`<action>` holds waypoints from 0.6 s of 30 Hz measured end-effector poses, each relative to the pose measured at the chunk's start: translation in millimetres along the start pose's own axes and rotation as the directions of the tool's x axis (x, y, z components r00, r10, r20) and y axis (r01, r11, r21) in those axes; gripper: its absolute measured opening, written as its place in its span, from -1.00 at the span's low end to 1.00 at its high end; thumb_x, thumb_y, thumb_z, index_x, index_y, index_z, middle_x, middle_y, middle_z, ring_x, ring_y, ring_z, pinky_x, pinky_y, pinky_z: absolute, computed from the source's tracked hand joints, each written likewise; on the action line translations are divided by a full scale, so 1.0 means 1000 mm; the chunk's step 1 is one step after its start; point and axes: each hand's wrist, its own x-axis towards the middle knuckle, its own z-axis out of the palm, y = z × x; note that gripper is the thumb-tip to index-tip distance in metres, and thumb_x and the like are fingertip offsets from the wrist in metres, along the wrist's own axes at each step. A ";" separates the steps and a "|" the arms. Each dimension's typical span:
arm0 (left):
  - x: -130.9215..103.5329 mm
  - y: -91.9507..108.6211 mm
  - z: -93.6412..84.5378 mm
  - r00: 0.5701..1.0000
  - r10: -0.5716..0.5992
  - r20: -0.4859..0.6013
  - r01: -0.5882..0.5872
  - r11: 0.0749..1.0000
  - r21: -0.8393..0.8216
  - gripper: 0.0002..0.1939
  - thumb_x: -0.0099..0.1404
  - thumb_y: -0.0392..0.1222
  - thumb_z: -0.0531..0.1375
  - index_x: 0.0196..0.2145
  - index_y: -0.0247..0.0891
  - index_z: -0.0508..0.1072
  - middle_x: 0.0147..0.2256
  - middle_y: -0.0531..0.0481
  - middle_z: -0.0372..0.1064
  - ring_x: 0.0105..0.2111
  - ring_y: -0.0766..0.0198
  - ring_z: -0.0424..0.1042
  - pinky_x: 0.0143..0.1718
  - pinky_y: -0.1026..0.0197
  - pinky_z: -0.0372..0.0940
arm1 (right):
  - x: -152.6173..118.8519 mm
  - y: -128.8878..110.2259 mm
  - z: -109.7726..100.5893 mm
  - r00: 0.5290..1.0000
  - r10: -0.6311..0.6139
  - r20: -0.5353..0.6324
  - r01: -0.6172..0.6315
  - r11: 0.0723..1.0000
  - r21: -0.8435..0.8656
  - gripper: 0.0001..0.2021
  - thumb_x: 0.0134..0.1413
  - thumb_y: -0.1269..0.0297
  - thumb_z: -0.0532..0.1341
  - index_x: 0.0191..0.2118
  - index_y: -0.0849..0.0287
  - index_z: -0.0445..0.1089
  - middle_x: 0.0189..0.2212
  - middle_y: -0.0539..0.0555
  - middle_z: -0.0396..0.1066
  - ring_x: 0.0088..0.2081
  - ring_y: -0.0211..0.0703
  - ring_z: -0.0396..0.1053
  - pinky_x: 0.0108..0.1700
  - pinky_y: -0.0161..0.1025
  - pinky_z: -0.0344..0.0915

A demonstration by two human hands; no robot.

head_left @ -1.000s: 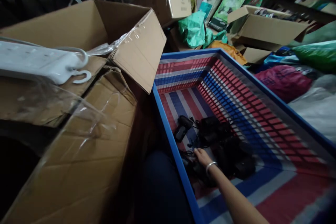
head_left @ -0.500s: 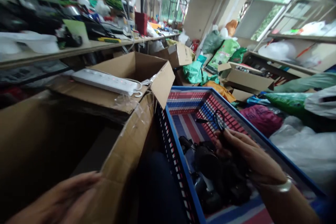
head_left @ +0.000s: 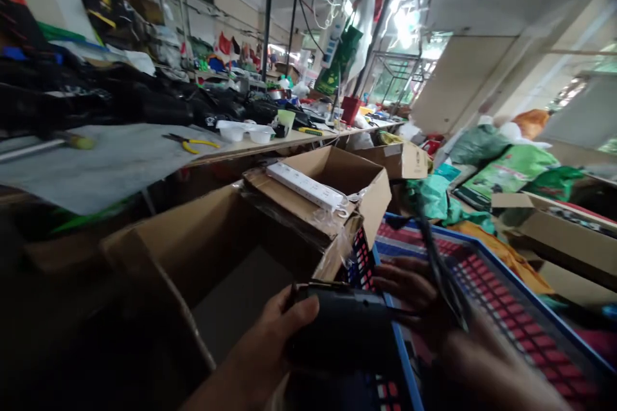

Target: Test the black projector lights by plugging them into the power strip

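Note:
My left hand (head_left: 265,347) grips a smooth black device (head_left: 349,327) by its left end, thumb on top. I cannot make out the device's exact kind. It is held between the open cardboard box (head_left: 187,225) and the blue-rimmed plastic basket (head_left: 506,308). Beside the device's right end, over the basket, is my right hand (head_left: 419,302), smeared by motion. Its fingers are curled, and a looped black cable (head_left: 436,257) hangs at them. The lower part of the device lies in shadow.
A white power strip (head_left: 306,186) lies on the cardboard flap between two boxes. On the workbench at left are yellow-handled pliers (head_left: 193,143), white plastic containers (head_left: 245,131) and piled black goods (head_left: 144,99). Bags (head_left: 511,170) and another carton (head_left: 563,231) crowd the right.
The view has swung left. My left hand has left the box's edge and taken hold of the black device. My right hand has risen from the dark items in the basket with the cable.

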 end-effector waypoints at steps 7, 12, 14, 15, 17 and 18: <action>-0.016 0.023 -0.009 0.975 0.202 -0.098 -0.147 0.905 0.400 -0.51 0.21 0.10 0.11 -0.02 -0.29 0.30 -0.15 -0.09 0.39 -0.08 0.14 0.33 -0.07 0.22 0.21 | 0.005 0.019 0.078 0.994 0.095 0.062 -0.105 0.976 0.188 -0.22 -0.29 0.22 0.40 0.07 0.00 -0.03 -0.20 0.04 0.34 -0.20 -0.10 0.37 -0.16 -0.22 0.32; -0.019 0.037 -0.015 0.943 0.292 -0.157 -0.053 0.599 0.799 -0.45 0.17 0.20 0.08 -0.08 -0.31 0.33 -0.11 -0.14 0.37 -0.02 0.00 0.28 -0.04 0.13 0.17 | 0.009 0.021 0.079 0.992 0.116 0.047 -0.122 0.983 0.136 -0.32 -0.30 0.28 0.37 -0.02 0.00 0.03 -0.27 -0.03 0.34 -0.26 -0.15 0.37 -0.27 -0.31 0.32; -0.018 0.034 -0.014 0.885 0.399 -0.238 -0.025 0.553 0.833 -0.47 0.15 0.16 0.12 -0.08 -0.30 0.33 -0.09 -0.19 0.36 0.01 -0.03 0.26 -0.01 0.10 0.13 | 0.011 0.026 0.079 0.994 0.111 0.012 -0.111 0.990 0.087 -0.30 -0.33 0.29 0.36 -0.01 0.02 0.02 -0.27 -0.01 0.35 -0.27 -0.12 0.37 -0.26 -0.28 0.33; -0.017 0.030 -0.013 0.861 0.438 -0.260 -0.027 0.549 0.835 -0.51 0.14 0.13 0.14 -0.10 -0.28 0.34 -0.13 -0.20 0.39 -0.03 -0.04 0.30 -0.05 0.11 0.16 | 0.012 0.030 0.080 0.994 0.105 -0.014 -0.104 0.993 0.053 -0.29 -0.34 0.29 0.36 -0.01 0.03 0.02 -0.26 0.01 0.35 -0.26 -0.09 0.37 -0.24 -0.25 0.33; -0.017 0.022 -0.009 0.839 0.473 -0.271 -0.052 0.565 0.824 -0.58 0.13 0.08 0.16 -0.13 -0.25 0.35 -0.31 -0.18 0.46 -0.20 -0.03 0.42 -0.20 0.14 0.24 | 0.015 0.040 0.083 0.996 0.072 -0.058 -0.075 0.996 -0.048 -0.29 -0.34 0.27 0.35 0.00 0.04 0.02 -0.23 0.05 0.35 -0.25 -0.04 0.37 -0.21 -0.18 0.34; -0.016 0.018 -0.006 0.833 0.480 -0.274 -0.066 0.578 0.813 -0.59 0.13 0.05 0.18 -0.13 -0.24 0.35 -0.39 -0.15 0.46 -0.29 -0.02 0.45 -0.29 0.17 0.25 | 0.016 0.046 0.084 0.996 0.039 -0.078 -0.048 0.992 -0.117 -0.30 -0.33 0.26 0.35 0.01 0.05 0.03 -0.21 0.08 0.35 -0.23 -0.01 0.36 -0.18 -0.14 0.33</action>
